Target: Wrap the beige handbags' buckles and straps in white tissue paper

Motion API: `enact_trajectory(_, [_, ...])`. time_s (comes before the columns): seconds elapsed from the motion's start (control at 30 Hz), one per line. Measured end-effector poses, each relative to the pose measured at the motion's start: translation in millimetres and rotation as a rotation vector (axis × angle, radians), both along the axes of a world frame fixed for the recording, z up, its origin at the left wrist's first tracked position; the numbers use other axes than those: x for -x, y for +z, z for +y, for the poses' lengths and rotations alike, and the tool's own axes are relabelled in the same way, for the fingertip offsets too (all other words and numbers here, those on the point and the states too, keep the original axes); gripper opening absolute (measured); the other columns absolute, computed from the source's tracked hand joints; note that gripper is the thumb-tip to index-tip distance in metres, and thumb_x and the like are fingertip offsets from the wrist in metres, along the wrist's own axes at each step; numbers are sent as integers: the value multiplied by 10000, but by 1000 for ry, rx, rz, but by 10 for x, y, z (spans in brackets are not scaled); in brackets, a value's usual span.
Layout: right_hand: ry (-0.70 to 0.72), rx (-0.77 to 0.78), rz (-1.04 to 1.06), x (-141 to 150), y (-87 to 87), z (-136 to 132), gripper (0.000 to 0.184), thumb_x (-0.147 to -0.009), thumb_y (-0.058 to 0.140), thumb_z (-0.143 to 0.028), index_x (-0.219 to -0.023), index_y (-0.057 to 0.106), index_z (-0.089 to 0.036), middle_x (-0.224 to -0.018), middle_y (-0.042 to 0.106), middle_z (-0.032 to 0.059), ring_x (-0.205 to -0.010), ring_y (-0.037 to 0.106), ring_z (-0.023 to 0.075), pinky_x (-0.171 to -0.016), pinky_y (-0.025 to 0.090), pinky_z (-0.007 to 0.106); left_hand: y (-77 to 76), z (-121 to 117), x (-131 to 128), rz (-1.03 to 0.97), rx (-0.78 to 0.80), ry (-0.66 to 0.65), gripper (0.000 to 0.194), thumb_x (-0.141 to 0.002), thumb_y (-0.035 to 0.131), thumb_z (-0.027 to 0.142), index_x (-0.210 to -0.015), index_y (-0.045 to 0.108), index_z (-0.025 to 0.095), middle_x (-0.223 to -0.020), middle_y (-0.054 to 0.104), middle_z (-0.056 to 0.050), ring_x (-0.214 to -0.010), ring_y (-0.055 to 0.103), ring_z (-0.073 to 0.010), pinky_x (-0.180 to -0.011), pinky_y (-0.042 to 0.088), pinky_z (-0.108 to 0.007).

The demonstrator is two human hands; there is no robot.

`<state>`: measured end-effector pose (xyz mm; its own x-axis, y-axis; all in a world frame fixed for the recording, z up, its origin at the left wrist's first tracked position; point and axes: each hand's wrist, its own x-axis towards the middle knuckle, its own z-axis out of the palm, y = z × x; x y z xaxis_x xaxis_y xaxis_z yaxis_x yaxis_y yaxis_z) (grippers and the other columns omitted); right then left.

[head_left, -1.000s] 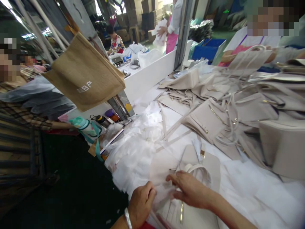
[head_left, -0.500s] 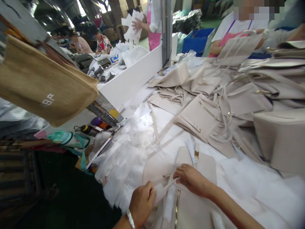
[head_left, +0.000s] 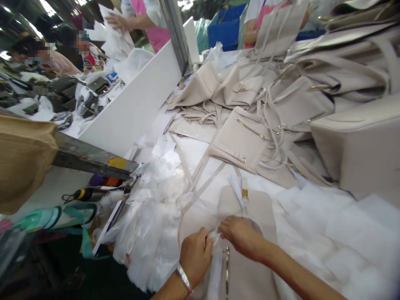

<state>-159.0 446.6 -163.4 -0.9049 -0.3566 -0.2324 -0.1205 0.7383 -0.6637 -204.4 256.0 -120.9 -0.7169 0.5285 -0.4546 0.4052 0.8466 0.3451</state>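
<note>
Before me lies a beige handbag [head_left: 250, 273], with a gold zipper [head_left: 227, 266] along its left side and a strap bearing a gold buckle [head_left: 245, 194] at its far end. My left hand [head_left: 196, 254], a silver bracelet on its wrist, is closed on thin white wrapping paper [head_left: 215, 238] over the bag's left side. Fingers bent, my right hand [head_left: 239, 235] pinches the same paper just right of the left hand. The fingertips partly hide the paper and whatever lies under it.
Crumpled white tissue sheets [head_left: 153, 233] pile up at left. Beige bags [head_left: 239, 139] with loose straps fill the table's far right. A white partition [head_left: 137, 96] and metal post [head_left: 176, 33] stand behind. Bottles [head_left: 50, 218] lie lower left; co-workers are beyond.
The camera view has swung, so the background sits further left and higher. My hands have drawn closer together, and a shorter stretch of paper shows between them.
</note>
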Motion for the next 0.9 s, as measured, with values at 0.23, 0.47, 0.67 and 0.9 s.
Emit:
enact_trajectory(0.23, [-193,155,66,-130,-24,220,205,-883,494,-247,-1066,571,-193,-1038,617,75,-981,528,206,-875,394,340,-101,218,129,37,57,-87,224,-901,335,235,-740,489,219,-608,603,0,-591,572,-174,-543,233,-306])
enact_trajectory(0.47, [-274,79,108,-241,-52,163,229,-920,419,-214,-771,592,-184,-764,620,47,-794,531,192,-774,418,342,-136,431,175,90,87,-186,210,-890,357,240,-739,501,222,-631,628,-4,-618,599,-179,-537,247,-313])
enact_trajectory(0.67, [-507,161,173,-470,-109,378,281,-878,474,-165,-1151,525,-199,-1088,613,75,-1038,525,206,-916,427,379,-98,692,196,106,111,-354,182,-872,362,229,-796,527,213,-695,670,-32,-662,634,-203,-539,303,-306])
enact_trajectory(0.9, [-607,124,223,-589,-235,272,196,-874,435,-115,-869,610,-202,-1161,588,76,-1135,489,210,-951,432,395,-90,1048,210,49,209,-496,227,-857,352,238,-897,564,168,-765,692,-102,-703,657,-244,-576,435,-314])
